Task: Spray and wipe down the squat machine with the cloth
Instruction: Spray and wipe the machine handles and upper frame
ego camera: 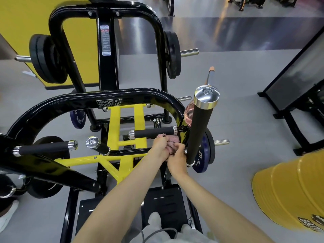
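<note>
Ok so this person is leaning both arms into the Hammer Strength squat machine [108, 102], working right next to the tall upright foam handle [199, 130]. The pink cloth [172, 142] is sitting just left of that handle's lower half, bunched up between both hands. It's also right under the short horizontal grip [152, 133] that's sticking out to the handle's left.

Their left hand [158, 149] is curling its fingers round the far side of the cloth. The right hand [177, 159] is pinching the near side, with its knuckles almost touching the handle's base. Both are closing tight on the fabric.

Something pinkish and see-through, looking like a bottle [189, 111], is peeking out just behind the handle's upper part, and I can't tell what it's resting on. A blue weight plate [204, 155] is hanging just behind the handle's bottom end. A yellow drum [289, 199] is sitting well off to the handle's right on the grey floor [245, 120].
</note>
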